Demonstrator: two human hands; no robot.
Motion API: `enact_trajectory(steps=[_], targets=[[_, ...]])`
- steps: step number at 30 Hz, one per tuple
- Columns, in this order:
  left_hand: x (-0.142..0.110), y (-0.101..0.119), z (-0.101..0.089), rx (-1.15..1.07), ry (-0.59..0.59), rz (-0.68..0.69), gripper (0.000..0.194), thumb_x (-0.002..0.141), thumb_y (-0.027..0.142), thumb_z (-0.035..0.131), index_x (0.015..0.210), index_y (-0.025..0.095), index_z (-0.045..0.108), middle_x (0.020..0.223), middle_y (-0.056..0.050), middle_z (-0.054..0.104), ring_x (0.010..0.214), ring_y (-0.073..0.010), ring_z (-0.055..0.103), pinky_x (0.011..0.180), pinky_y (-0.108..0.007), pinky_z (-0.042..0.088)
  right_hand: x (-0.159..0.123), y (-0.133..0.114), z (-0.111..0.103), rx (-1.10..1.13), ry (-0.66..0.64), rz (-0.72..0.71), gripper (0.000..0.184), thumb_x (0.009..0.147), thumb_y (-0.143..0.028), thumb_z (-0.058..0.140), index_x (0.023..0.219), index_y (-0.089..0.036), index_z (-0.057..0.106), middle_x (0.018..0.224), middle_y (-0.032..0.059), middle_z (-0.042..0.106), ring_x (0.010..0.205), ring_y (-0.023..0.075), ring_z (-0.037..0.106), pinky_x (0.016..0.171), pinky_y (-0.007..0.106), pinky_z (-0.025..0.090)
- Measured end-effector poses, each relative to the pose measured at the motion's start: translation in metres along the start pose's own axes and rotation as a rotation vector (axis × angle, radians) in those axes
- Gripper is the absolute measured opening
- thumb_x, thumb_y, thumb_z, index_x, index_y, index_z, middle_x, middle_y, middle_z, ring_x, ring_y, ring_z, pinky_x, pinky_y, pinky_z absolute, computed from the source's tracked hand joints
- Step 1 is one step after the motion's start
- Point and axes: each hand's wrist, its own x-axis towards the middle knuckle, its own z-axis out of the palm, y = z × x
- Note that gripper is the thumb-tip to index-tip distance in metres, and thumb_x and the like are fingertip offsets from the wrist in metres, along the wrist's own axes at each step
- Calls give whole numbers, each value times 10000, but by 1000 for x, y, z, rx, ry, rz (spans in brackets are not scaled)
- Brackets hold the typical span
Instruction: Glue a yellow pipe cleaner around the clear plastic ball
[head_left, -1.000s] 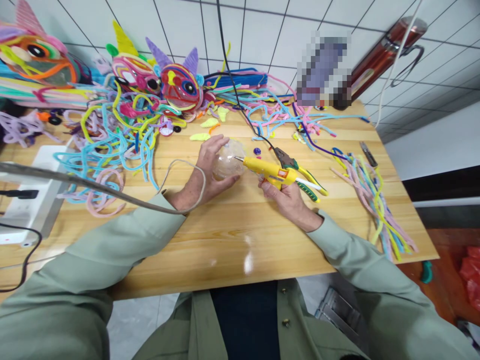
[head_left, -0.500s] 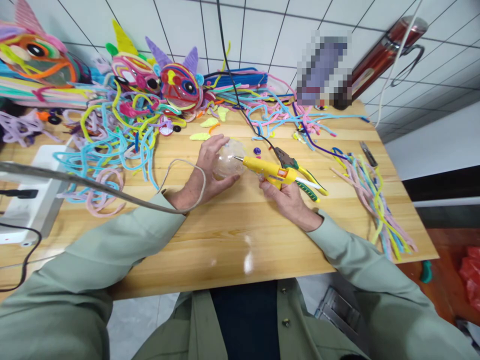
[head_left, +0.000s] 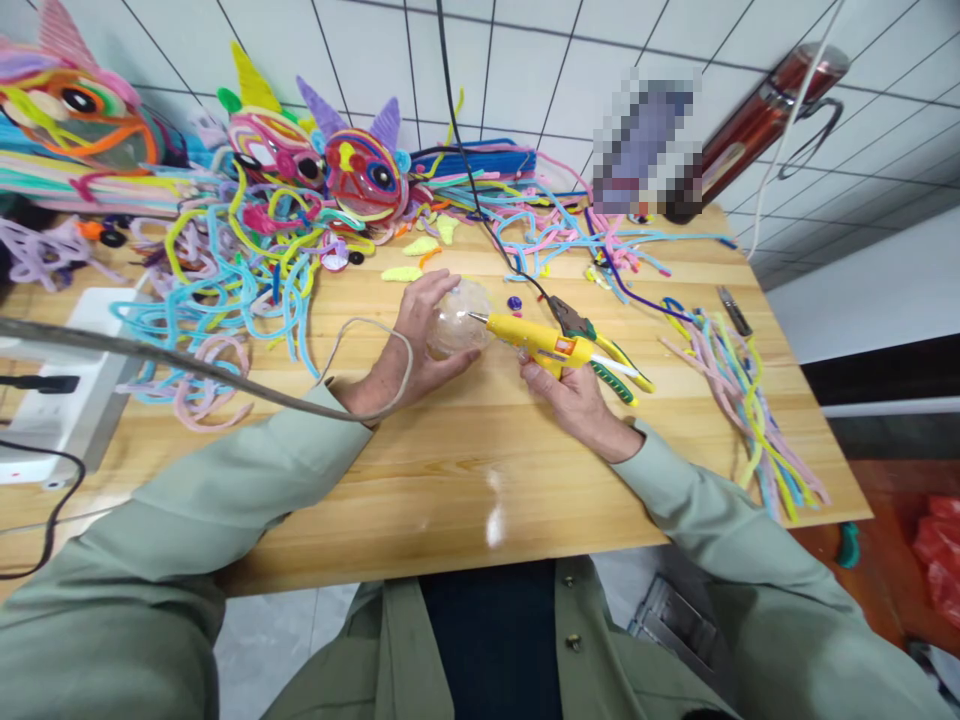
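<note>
My left hand (head_left: 421, 335) is curved around the left side of a clear, rounded plastic ball (head_left: 463, 322), fingers behind it and thumb in front. My right hand (head_left: 574, 398) grips a yellow hot glue gun (head_left: 540, 341) by its handle. The gun's metal nozzle points left and sits at the ball's surface; whether it touches, I cannot tell. A white glue stick (head_left: 609, 367) sticks out of the gun's rear. Just behind the gun lie pliers (head_left: 574, 320) with green and yellow handles. A small purple bead-like piece (head_left: 514, 302) rests right of the ball.
Decorated mask-like faces (head_left: 367, 175) stand along the wall over heaps of pipe cleaners (head_left: 225, 260). A white power strip (head_left: 75, 385) is at the left. A cable loops over my left wrist. At the right are a pipe cleaner bundle (head_left: 757, 410), a small cutter (head_left: 733, 311) and a red thermos (head_left: 757, 130).
The view has shifted very slightly. Both hands, the ball and the glue gun hold the same positions.
</note>
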Motion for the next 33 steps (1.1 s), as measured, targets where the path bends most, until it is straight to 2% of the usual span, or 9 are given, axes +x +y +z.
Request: enact_trajectory(steps=[7, 10, 15, 21, 33], targets=[[-1, 0, 0, -5, -21, -36, 917, 1129, 764, 734, 1813, 300, 338, 1800, -217, 522, 1741, -427, 497, 1455, -699, 439, 0, 1, -1, -24, 4, 1, 616, 1040, -838, 747, 1099, -231, 834, 881, 14, 739, 739, 179, 597, 794, 370, 598], [-1, 0, 1, -17, 2, -23, 912, 1125, 738, 757, 1812, 302, 345, 1794, -213, 528, 1732, -424, 509, 1455, -691, 440, 0, 1, -1, -16, -1, -2, 594, 1050, -818, 751, 1107, -233, 834, 887, 13, 741, 732, 176, 589, 803, 376, 599], [-1, -1, 0, 4, -28, -17, 925, 1127, 715, 760, 1821, 304, 307, 1811, -217, 511, 1743, -434, 493, 1457, -696, 432, -1, 1, -1, -19, 0, -5, 587, 1051, -818, 753, 1083, -236, 824, 875, 11, 726, 722, 176, 573, 786, 375, 582], [-1, -1, 2, -1, 18, 21, 889, 1144, 700, 748, 1817, 309, 319, 1788, -210, 527, 1719, -413, 524, 1439, -665, 466, -2, 1, -2, -33, -5, 13, 578, 1065, -802, 746, 1123, -234, 834, 891, 15, 733, 753, 186, 600, 835, 393, 591], [0, -1, 1, -12, -13, -60, 920, 1105, 783, 742, 1788, 295, 367, 1792, -218, 538, 1738, -432, 496, 1456, -707, 438, -1, -1, -2, -41, 1, 15, 606, 1049, -842, 735, 1096, -244, 821, 845, 14, 704, 772, 208, 619, 804, 395, 594]])
